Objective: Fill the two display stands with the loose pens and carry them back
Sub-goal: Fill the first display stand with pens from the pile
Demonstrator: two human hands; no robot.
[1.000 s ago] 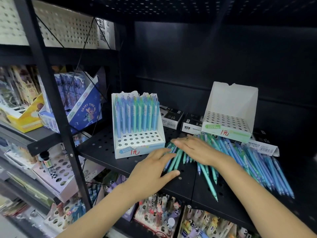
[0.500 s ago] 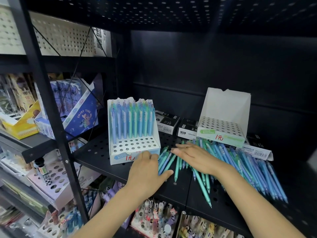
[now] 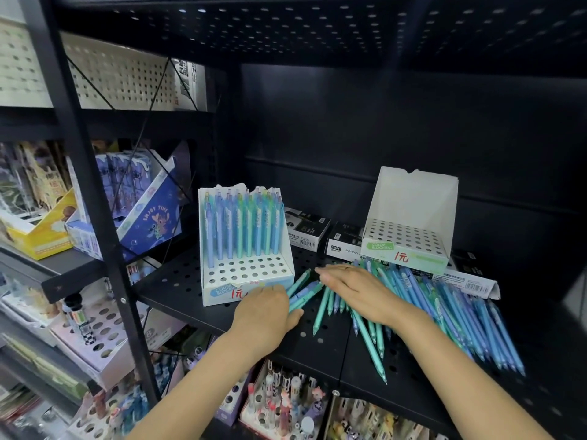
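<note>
Now we are facing a black perforated shelf (image 3: 178, 281), where the loose pens (image 3: 444, 306) are lying fanned out on its right half. Our half-filled display stand (image 3: 244, 249) is standing at the left, the empty display stand (image 3: 409, 223) behind the pile. Our right hand (image 3: 359, 290) is lying flat on the pens, fingers straight. Our left hand (image 3: 266, 312) is curling around a few pens beside the half-filled stand.

Bare shelf (image 3: 178, 281) left of left stand (image 3: 247, 281), loose pens (image 3: 444, 306) crowding right half
</note>
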